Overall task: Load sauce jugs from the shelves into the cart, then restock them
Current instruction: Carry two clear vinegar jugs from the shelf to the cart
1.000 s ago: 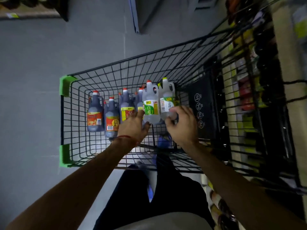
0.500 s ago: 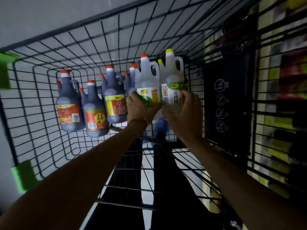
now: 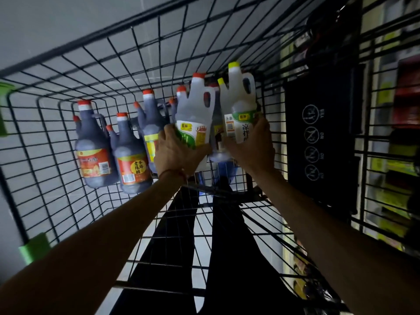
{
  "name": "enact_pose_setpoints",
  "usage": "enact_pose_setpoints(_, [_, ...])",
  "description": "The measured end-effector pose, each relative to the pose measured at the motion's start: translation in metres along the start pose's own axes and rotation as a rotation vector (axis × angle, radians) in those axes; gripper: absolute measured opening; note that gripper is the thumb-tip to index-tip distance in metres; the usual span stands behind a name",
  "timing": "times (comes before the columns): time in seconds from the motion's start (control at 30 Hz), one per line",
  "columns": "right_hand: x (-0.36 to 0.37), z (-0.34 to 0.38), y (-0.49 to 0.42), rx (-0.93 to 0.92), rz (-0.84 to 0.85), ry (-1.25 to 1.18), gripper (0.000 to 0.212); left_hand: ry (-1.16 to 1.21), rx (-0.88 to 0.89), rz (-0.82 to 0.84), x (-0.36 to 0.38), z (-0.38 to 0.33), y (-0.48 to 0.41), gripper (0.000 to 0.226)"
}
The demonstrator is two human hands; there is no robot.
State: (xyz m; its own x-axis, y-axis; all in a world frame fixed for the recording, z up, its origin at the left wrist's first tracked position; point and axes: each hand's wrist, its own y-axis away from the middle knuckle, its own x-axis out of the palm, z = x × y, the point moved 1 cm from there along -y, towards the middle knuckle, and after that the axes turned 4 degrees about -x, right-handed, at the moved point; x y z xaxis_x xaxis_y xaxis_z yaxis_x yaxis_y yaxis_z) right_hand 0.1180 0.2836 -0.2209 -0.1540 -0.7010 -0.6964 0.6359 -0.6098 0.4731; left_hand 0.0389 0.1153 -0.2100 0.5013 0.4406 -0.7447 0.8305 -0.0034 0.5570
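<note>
Several sauce jugs stand inside the black wire cart (image 3: 68,83). My left hand (image 3: 176,153) grips the base of a clear jug with a red cap (image 3: 196,110). My right hand (image 3: 252,146) grips the base of a clear jug with a yellow-green cap (image 3: 241,98) just to its right. Both jugs are upright and close together. Dark jugs with red caps stand to the left, among them one with an orange label (image 3: 93,146) and another (image 3: 131,155) beside it. More dark jugs are partly hidden behind the clear ones.
A black panel with round white symbols (image 3: 318,137) hangs on the cart's right side. Store shelves with products (image 3: 395,110) run along the right beyond the wire. Green corner bumpers (image 3: 34,246) mark the cart's left edge. My dark trousers show through the cart floor.
The view has closed in on the cart. Both hands have slid round the bases of the two clear jugs and lifted them slightly higher.
</note>
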Motion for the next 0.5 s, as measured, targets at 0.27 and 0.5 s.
enact_pose_setpoints(0.27, [0.014, 0.004, -0.015, 0.164, -0.041, -0.116, 0.097, 0.042, -0.055, 0.074, -0.006, 0.009, -0.005, 0.089])
enact_pose_setpoints(0.5, [0.005, 0.007, 0.013, 0.208, -0.054, -0.196, 0.089, 0.079, -0.056, 0.186, -0.015, 0.004, -0.010, 0.083])
